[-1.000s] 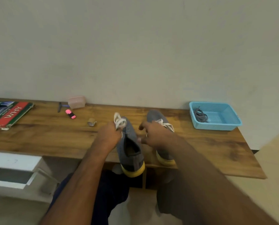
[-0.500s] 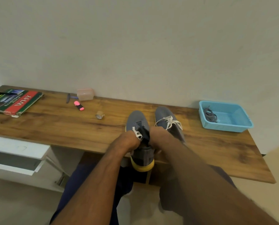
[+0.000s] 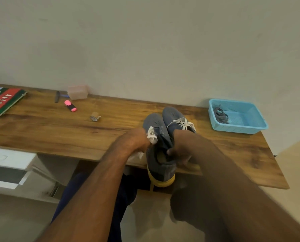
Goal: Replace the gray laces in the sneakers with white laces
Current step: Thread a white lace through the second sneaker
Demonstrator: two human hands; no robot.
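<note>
The left hand (image 3: 135, 142) pinches the white lace (image 3: 151, 135) beside the near sneaker (image 3: 160, 154), whose toe points away; the right hand (image 3: 180, 151) fingers grip its collar.

Both my forearms reach forward from the bottom of the view and converge at the near sneaker (image 3: 160, 151). My left hand (image 3: 135, 141) sits at that sneaker's left side, fingers curled, pinching the white lace (image 3: 151, 135) bunched by the eyelets. My right hand (image 3: 180, 149) is at the sneaker's right side, thumb hooked over the collar into the opening, fingers wrapped down its outer side.
</note>
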